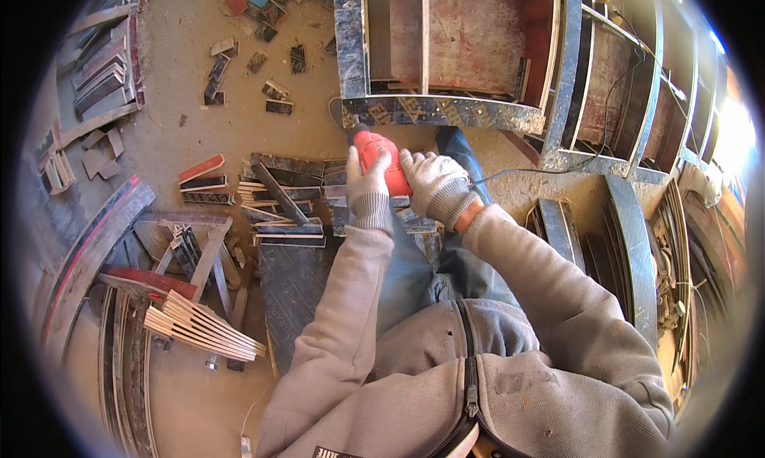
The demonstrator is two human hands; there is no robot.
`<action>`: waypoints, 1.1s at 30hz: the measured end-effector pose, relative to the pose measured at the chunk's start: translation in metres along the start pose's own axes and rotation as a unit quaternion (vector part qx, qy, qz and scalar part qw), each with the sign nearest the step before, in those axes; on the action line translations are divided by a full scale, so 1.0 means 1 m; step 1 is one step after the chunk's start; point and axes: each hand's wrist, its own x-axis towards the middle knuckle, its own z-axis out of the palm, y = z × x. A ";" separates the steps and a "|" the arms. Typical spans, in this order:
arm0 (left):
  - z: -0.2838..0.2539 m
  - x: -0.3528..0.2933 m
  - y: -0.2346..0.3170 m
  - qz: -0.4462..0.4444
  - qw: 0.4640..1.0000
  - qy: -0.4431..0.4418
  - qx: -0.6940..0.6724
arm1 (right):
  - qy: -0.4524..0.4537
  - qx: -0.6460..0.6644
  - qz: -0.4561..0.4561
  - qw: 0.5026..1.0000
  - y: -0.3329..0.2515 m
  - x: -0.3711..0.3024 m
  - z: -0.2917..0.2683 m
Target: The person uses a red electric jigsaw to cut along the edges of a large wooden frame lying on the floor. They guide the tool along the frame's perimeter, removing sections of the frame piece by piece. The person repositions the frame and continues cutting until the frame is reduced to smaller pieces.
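Gripping drill betw. L hand & R hand, w/ fingers curled round its sides, L ones nearer front. Pointing drill at frame just fwd of fingers; can't tell if touching. Trailing cord R of R fingers. Strewn w/ wood scraps L of L fingers.

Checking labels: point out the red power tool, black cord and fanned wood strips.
Red power tool (395, 176): head view, rear housing.
Black cord (522, 169): head view, its left stretch.
Fanned wood strips (204, 326): head view, middle.
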 end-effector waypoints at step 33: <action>-0.039 0.139 -0.002 -0.247 0.956 -0.132 -0.090 | -0.091 0.059 0.124 0.986 -0.052 0.077 -0.034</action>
